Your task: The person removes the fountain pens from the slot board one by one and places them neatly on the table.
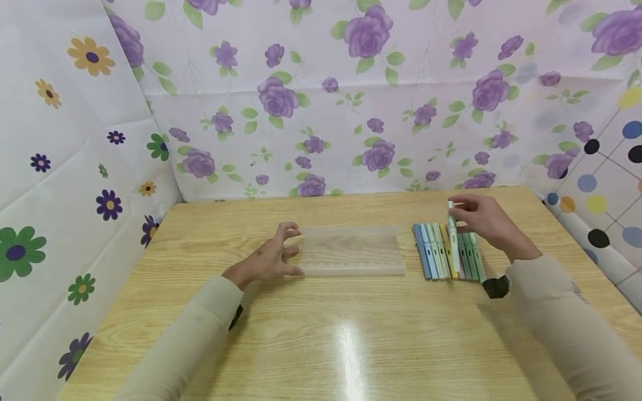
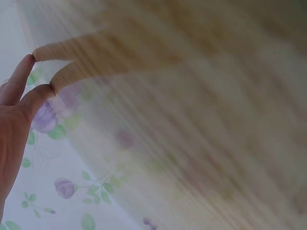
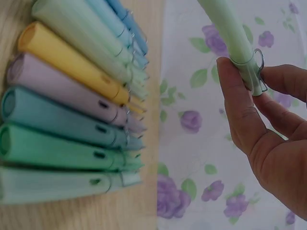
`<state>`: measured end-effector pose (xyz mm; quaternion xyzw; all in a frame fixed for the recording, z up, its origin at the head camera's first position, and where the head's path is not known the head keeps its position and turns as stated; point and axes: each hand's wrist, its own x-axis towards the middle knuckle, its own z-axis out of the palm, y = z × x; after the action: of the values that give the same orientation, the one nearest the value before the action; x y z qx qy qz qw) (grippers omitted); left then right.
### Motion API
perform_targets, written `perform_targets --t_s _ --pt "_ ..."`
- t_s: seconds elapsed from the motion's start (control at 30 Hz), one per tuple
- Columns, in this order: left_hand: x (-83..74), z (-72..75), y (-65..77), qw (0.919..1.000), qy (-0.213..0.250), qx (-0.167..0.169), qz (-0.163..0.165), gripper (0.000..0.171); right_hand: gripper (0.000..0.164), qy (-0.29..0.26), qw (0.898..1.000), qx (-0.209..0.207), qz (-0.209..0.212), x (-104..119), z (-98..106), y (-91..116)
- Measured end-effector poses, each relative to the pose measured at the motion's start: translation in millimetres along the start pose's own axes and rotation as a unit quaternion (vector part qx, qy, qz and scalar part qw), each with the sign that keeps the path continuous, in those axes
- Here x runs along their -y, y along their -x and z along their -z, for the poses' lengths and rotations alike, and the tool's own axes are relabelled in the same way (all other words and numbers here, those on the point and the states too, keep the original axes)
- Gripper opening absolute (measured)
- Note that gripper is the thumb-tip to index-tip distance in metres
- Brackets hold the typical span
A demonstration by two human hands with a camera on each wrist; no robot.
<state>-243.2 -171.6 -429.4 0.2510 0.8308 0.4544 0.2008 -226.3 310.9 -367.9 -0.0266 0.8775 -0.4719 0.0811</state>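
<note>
In the head view, a clear plastic tray (image 1: pixel 351 250) lies flat on the table. My left hand (image 1: pixel 273 256) is at its left end, fingers spread, fingertips touching the edge; the left wrist view shows two fingertips (image 2: pixel 34 57) against the see-through plastic. My right hand (image 1: pixel 484 220) pinches a pale green capped pen (image 1: pixel 453 239) near its clip end, between thumb and fingers. It is held above a row of pens (image 1: pixel 431 250) lying side by side. In the right wrist view, the held pen (image 3: pixel 228 33) is apart from the others, which include a yellow pen (image 3: pixel 72 67).
The wooden table (image 1: pixel 311 334) has a flowered cloth (image 1: pixel 321 111) hanging behind its far edge. Other patterned cloths hang at the left (image 1: pixel 75 167) and right (image 1: pixel 607 195). The pen row lies to the right of the tray, with a narrow gap between.
</note>
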Motion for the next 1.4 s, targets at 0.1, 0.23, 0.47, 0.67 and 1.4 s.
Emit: perform_targets --t_s 0.1,0.23,0.47,0.67,1.4 --pt "-0.4 0.6 -0.1 1.0 0.001 0.001 0.0 0.094 0.061 -0.001 1.0 0.0 -0.016 -10.8 6.1 -1.0" --pt "-1.2 1.0 -0.1 1.0 -0.003 0.002 -0.002 0.094 0.064 -0.001 0.999 -0.006 -0.036 -25.6 14.8 -2.9" --pt "-1.4 0.8 -0.3 1.0 0.004 0.005 0.005 0.091 0.066 0.01 0.998 -0.007 -0.058 -48.8 28.8 -0.5" --pt "-1.6 0.7 -1.7 1.0 -0.002 0.003 0.004 0.091 0.066 0.011 0.998 0.007 -0.066 -66.7 38.7 2.7" --pt "0.7 0.7 0.7 0.9998 0.019 0.005 -0.007 0.084 0.062 0.016 0.988 0.011 -0.154 -93.8 38.7 -1.5"
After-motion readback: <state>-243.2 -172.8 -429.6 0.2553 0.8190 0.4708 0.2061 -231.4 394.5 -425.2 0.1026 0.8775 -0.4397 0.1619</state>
